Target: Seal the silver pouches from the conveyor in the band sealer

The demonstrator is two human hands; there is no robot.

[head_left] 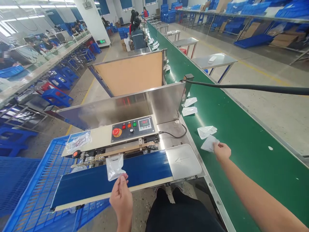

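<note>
My left hand point(121, 196) pinches the lower corner of a clear plastic pouch point(114, 166) lying on the blue belt point(145, 172) of a bag sealing machine point(130, 129), the pouch top under the sealing bar. My right hand point(221, 150) reaches onto the green conveyor point(241, 135) and grips the edge of a white pouch point(209, 143). Another white pouch point(207, 131) lies just beyond it, and two more point(189, 106) rest farther up the belt.
A blue crate point(36, 199) sits under the sealer's left end, with a packet point(77, 141) on the machine top. A black cable point(241, 87) crosses above the conveyor. Steel tables point(213, 61) stand right of it. Other people point(138, 35) work far up the line.
</note>
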